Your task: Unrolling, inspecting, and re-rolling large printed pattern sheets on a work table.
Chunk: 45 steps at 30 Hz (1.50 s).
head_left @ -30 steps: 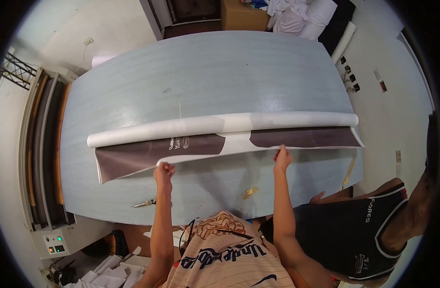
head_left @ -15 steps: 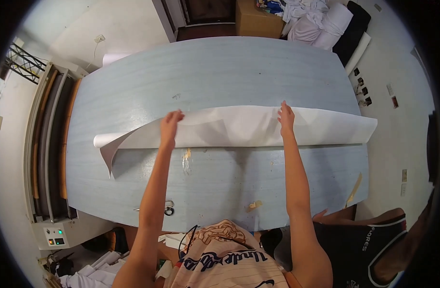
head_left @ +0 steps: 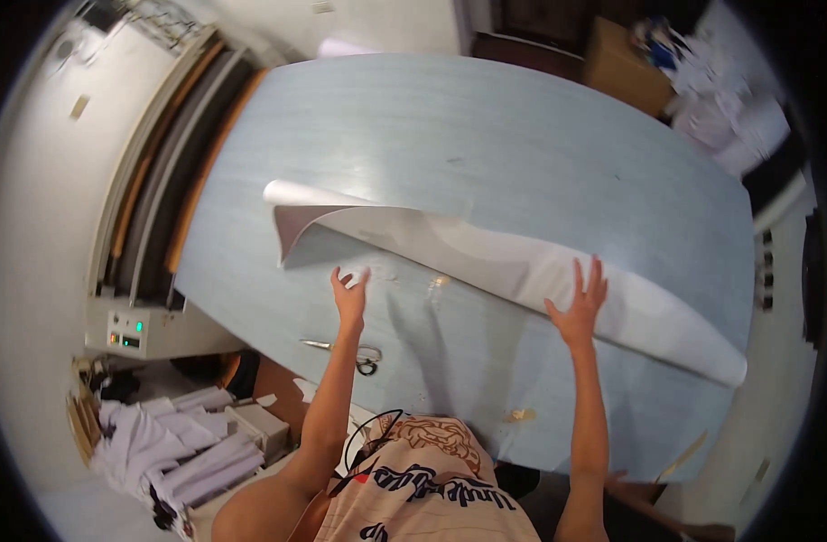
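Observation:
A long white sheet (head_left: 495, 257), partly rolled, stretches across the light blue table (head_left: 486, 126). Its left end flares up in a loose curl that shows a greyish inner side. My right hand (head_left: 578, 305) is over the right half of the sheet with fingers spread; whether it touches the surface I cannot tell. Nearer to me than the sheet, my left hand (head_left: 348, 296) is above the table, fingers apart and slightly bent, holding nothing. Scissors (head_left: 364, 359) with dark handles lie close to my left forearm.
A roller machine (head_left: 165, 163) with a lit control panel stands along the table's left side. White cloth (head_left: 161, 443) is heaped at lower left. At the back right are a cardboard box (head_left: 626, 68) and more white fabric (head_left: 716, 108). Another person's arm (head_left: 648, 501) shows at lower right.
The view has turned, so the table and sheet now slant down to the right. My left hand has come away from the sheet toward me. The right hand's fingers have spread over the sheet.

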Motion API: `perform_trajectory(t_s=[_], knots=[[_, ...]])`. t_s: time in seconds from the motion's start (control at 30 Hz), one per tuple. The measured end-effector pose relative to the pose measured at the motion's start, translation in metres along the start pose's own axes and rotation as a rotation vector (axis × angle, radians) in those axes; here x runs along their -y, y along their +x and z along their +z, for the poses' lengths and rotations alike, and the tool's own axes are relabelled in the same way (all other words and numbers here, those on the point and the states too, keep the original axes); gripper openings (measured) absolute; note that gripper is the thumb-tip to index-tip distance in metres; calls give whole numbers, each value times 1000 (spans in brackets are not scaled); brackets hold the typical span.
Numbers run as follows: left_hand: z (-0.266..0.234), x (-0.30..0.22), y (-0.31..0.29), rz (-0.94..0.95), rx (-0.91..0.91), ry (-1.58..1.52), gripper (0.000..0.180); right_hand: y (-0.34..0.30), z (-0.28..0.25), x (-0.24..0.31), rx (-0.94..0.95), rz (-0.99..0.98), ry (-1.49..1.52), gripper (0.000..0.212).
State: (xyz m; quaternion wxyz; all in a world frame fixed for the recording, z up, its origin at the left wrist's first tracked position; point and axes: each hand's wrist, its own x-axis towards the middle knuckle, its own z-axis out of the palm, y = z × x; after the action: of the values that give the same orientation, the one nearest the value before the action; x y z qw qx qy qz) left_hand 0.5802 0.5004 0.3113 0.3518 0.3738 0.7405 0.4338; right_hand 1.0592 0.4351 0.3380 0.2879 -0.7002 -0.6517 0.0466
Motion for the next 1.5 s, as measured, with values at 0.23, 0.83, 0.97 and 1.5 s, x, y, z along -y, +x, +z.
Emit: perform_trajectory(t_s=[0.23, 0.83, 0.97, 1.5], knots=[[-85, 30, 128, -509, -110, -1118, 141, 25, 9, -27, 437, 93, 102, 64], [-236, 105, 211, -365, -86, -545, 18, -210, 6, 144, -35, 222, -205, 5], [-222, 84, 214, -254, 22, -350, 22, -236, 26, 146, -173, 539, -198, 7], [-137, -40, 343, -331, 451, -421, 32, -35, 10, 91, -474, 462, -99, 5]])
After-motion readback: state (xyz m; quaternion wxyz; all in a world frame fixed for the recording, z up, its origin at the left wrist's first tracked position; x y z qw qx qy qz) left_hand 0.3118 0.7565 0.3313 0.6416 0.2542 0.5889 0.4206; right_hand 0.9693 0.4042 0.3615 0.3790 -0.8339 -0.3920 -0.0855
